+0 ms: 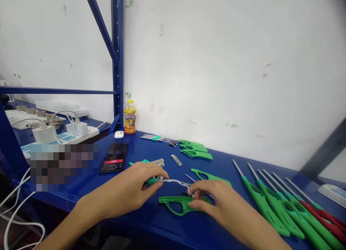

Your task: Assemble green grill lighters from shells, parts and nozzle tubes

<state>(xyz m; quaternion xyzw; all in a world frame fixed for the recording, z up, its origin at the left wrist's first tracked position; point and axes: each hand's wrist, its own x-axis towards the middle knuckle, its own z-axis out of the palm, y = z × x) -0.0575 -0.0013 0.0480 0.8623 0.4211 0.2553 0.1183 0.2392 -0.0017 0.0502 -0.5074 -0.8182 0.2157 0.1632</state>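
My left hand [132, 187] is closed in a pinch on the teal-green collar [152, 180] of a lighter's nozzle piece. White wires [177, 181] run from it to my right hand [213, 201]. That hand's fingertips close around a small black igniter [186, 194] at the wire ends, just above a green lighter half-shell [175, 203] lying on the blue table. Behind my right hand lies another green half-shell [207, 175]. A thin metal rod [190, 177] is partly hidden by that hand. Clear fuel tanks [159, 162] lie behind my left hand, with a single clear tank [176, 160] nearby.
Long green lighters [266, 208] and red ones [319, 214] lie at the right. Wired nozzle rods [155, 138] and green half-shells [196, 150] lie along the wall. A phone [113, 158], earbud case [119, 134], drink bottle [130, 117] and power strip [81, 135] occupy the left.
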